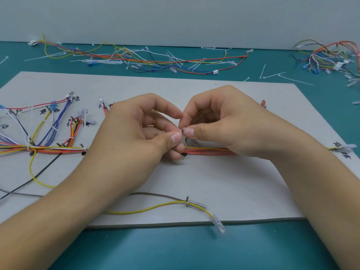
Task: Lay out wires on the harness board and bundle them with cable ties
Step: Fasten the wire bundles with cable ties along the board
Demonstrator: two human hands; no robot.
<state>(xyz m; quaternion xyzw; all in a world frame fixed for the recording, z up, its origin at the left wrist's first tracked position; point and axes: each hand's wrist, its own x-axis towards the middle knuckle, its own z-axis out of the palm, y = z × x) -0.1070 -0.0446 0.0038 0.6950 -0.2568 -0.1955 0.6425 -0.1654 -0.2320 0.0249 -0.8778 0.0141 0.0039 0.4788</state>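
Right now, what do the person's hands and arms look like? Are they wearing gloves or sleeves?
No gloves and no sleeves in view. The left hand and right hand are bare, with no rings or watch showing, and the thumbnails are short and plain. The forearms are bare too.

Teal table mat (175, 250) noted at 6 o'clock, and again as a band toward 12. Pale grey wall (175, 16) seen behind it at 12 o'clock, met by the mat in a straight line. Loose tangle of coloured leads (136, 60) recorded lying flat on the mat, spread from 11 to 1 o'clock; small white plug (32, 43) noted at its 11 o'clock end. Denser heap of leads (331, 57) logged at 2 o'clock, cut off by the frame edge.
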